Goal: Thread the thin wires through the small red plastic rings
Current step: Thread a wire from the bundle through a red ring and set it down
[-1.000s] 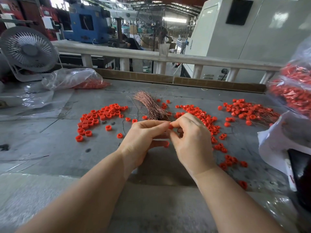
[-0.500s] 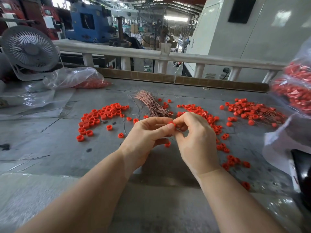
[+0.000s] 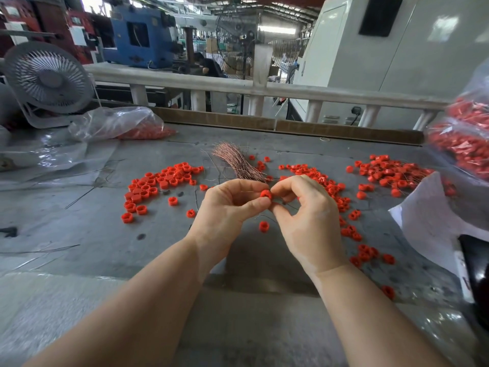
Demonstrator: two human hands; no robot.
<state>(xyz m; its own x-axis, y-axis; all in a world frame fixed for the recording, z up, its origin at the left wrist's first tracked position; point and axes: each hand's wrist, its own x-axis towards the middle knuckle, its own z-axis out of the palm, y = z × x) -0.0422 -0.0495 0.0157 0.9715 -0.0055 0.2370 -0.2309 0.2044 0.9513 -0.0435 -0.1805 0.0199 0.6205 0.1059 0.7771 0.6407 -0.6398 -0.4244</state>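
My left hand (image 3: 229, 207) and my right hand (image 3: 307, 215) meet above the middle of the grey table. Between their fingertips they pinch one small red plastic ring (image 3: 265, 194). A thin wire shows faintly below the ring; whether it passes through the ring I cannot tell. A bundle of thin copper-coloured wires (image 3: 236, 161) lies just behind the hands. Loose red rings (image 3: 158, 184) are heaped to the left, and more red rings (image 3: 330, 186) trail to the right. At the far right lies a pile of rings with wires (image 3: 389, 170) sticking out.
A clear plastic bag of red rings (image 3: 124, 125) lies at the back left beside a grey desk fan (image 3: 47, 75). Another bag of red parts (image 3: 465, 133) stands at the right edge above white paper (image 3: 428, 221). A low brown ledge (image 3: 264, 124) borders the table's far side.
Both hands have lifted slightly off the table. The right hand's fingers have spread, so the red ring between the fingertips now shows plainly.
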